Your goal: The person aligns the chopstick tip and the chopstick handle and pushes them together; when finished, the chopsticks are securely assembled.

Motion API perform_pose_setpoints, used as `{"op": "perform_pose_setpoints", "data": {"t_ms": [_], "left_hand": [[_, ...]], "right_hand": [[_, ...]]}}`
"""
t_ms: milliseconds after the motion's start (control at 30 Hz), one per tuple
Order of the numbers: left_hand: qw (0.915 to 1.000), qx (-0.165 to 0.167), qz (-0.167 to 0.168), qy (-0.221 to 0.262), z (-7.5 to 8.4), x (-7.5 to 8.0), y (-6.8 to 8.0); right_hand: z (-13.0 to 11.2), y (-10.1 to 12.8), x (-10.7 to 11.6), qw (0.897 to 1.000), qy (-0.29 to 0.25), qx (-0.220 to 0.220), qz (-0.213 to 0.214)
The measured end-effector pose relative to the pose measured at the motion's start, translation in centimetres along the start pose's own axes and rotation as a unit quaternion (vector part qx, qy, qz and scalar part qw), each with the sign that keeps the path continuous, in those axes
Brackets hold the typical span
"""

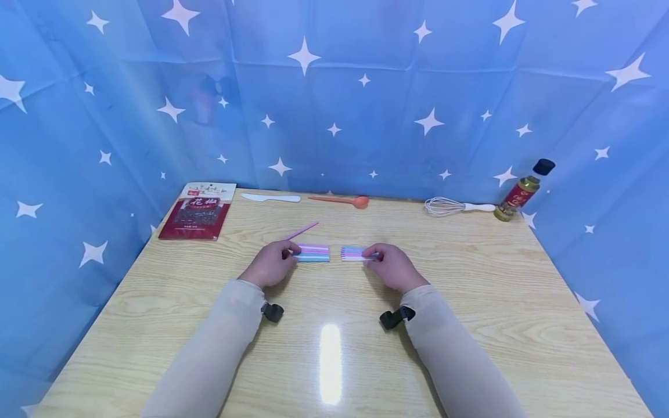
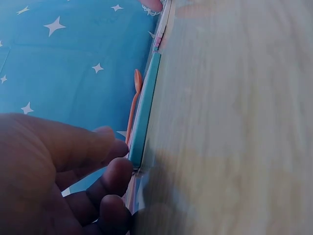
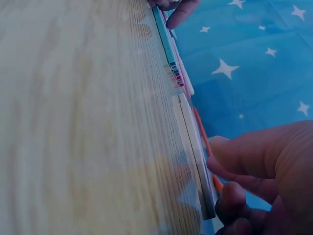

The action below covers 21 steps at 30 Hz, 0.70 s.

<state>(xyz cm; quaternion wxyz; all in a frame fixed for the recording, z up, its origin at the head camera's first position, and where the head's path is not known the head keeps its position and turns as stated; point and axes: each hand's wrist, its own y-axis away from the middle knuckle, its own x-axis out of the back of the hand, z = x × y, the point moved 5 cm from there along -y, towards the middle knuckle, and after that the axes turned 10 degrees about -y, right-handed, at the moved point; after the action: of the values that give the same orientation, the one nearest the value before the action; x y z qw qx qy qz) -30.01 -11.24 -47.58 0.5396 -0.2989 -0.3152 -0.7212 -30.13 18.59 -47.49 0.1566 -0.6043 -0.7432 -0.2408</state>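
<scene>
Two flat rows of thin pink, white and teal sticks lie end to end on the table, a small gap between them. At the outer end of the left row (image 1: 316,253), my left hand (image 1: 270,264) has its thumb and curled fingers on the sticks. My right hand (image 1: 393,267) pinches the right row (image 1: 352,253) near its outer end. A teal stick (image 2: 146,112) forms the near edge of the left row in the left wrist view; a pale stick (image 3: 193,147) edges the other. One purple stick (image 1: 303,230) lies slanted just beyond my left hand.
Along the table's (image 1: 334,302) back edge lie a white knife (image 1: 270,198), an orange spoon (image 1: 359,202) and a white-handled whisk (image 1: 444,206). A red spice packet (image 1: 197,212) lies at the back left. An oil bottle (image 1: 517,194) stands at the back right, before a starry blue curtain (image 1: 334,93).
</scene>
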Motion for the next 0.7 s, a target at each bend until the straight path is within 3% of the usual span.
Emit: {"op": "perform_pose_setpoints", "data": {"t_ms": [700], "left_hand": [[0.9998, -0.018, 0.005, 0.000, -0.04, 0.19, 0.05]], "right_hand": [[-0.01, -0.01, 0.08, 1.000, 0.017, -0.002, 0.012]]}}
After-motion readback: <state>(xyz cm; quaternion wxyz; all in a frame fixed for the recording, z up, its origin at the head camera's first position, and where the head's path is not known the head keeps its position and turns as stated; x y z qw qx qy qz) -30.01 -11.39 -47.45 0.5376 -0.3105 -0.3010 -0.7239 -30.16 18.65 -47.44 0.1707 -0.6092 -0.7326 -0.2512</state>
